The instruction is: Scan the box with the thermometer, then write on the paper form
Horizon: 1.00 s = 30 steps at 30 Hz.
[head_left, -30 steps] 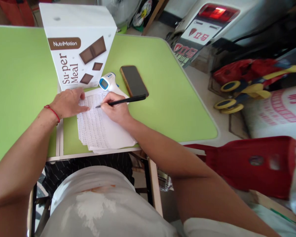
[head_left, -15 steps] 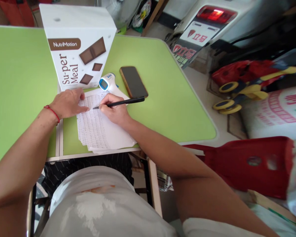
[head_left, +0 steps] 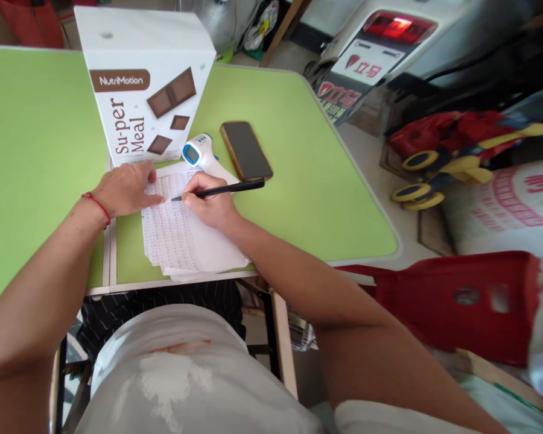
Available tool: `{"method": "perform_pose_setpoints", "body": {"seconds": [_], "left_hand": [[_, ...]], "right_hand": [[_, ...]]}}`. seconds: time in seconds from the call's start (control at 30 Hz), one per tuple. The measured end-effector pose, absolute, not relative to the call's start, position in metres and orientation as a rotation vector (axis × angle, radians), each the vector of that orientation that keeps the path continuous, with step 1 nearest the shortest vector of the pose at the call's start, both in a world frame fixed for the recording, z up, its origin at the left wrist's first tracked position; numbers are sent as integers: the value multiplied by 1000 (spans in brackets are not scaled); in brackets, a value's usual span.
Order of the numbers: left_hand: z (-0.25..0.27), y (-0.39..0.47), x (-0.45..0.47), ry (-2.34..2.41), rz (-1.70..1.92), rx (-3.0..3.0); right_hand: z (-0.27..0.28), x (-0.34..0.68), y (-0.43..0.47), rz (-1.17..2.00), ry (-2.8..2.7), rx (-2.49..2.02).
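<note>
A stack of white printed sheets lies on the green table near its front edge. My right hand grips a black pen with its tip touching the top sheet. Flat on the sheets' upper left corner rests my left hand, a red string around its wrist. Just beyond the sheets stands a white NutriMotion box with brown chocolate pictures.
A white and blue infrared thermometer and a dark phone lie behind my right hand. A red plastic chair stands to the right of the table. Toys, a sack and a red-lit machine fill the floor at right.
The pen tip has shifted slightly left across the sheet. My left hand has stayed in place.
</note>
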<state>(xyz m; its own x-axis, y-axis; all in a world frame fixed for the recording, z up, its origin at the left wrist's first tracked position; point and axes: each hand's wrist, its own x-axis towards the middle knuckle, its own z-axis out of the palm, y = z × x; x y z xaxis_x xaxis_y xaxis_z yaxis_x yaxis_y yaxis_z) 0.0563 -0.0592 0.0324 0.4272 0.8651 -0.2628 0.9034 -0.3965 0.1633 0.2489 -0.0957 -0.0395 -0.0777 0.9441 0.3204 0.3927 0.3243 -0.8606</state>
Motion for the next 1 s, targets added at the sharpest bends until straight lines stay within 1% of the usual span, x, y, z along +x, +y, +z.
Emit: {"method": "perform_pose_setpoints", "body": {"seconds": [0.63,1.0], "left_hand": [[32,-59,56,1538,-202,2383],[32,-59,56,1528,-206,2395]], "right_hand": [[-40,250,-94,737,-1615,-1184],[-41,250,-94,670,-1661,-1218]]}}
